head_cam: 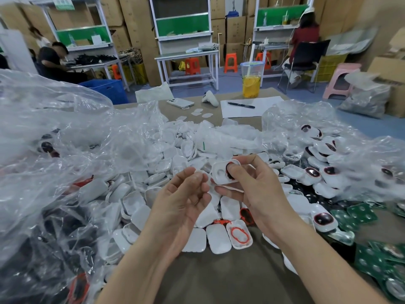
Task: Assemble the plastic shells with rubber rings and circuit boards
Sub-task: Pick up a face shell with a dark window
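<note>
1. Ring-seating step, I think. Right hand (pixel 252 189) grips white shell (pixel 220 173) at centre frame, thumb pressing red rubber ring (pixel 230 166) into it.
2. Left hand (pixel 186 194): fingers curled just beside the white shell; can't tell if pinching anything.
3. Next, probably: press ring flush, then reach for green circuit boards (pixel 355 216), lower right.

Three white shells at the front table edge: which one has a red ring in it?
The rightmost shell: a red rubber ring lies inside it. The middle shell and the left shell show plain white, no ring.
</note>
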### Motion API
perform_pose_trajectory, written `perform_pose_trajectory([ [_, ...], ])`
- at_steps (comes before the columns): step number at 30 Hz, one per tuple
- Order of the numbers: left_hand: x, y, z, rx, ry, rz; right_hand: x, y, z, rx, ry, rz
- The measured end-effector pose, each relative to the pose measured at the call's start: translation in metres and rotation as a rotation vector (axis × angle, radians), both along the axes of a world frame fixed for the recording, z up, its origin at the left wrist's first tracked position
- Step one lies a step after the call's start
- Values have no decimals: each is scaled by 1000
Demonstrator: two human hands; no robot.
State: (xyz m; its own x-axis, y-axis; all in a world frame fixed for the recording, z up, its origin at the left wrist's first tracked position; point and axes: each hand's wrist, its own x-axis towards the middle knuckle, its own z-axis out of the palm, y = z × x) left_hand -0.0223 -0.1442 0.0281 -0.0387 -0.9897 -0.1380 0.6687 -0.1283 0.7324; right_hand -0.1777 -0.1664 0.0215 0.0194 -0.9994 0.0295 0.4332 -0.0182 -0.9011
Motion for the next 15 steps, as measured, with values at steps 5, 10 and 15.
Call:
perform_pose_trajectory([
  [5,-1,2,0,-50,-76,17,1,0,0,6,8,-10],
  [10,-2,10,-3,-250,-718,160,2,1,0,-13,59,-22],
  [15,-13,14,-5,-345,-931,247,8,5,-3,-55,153,-26],
])
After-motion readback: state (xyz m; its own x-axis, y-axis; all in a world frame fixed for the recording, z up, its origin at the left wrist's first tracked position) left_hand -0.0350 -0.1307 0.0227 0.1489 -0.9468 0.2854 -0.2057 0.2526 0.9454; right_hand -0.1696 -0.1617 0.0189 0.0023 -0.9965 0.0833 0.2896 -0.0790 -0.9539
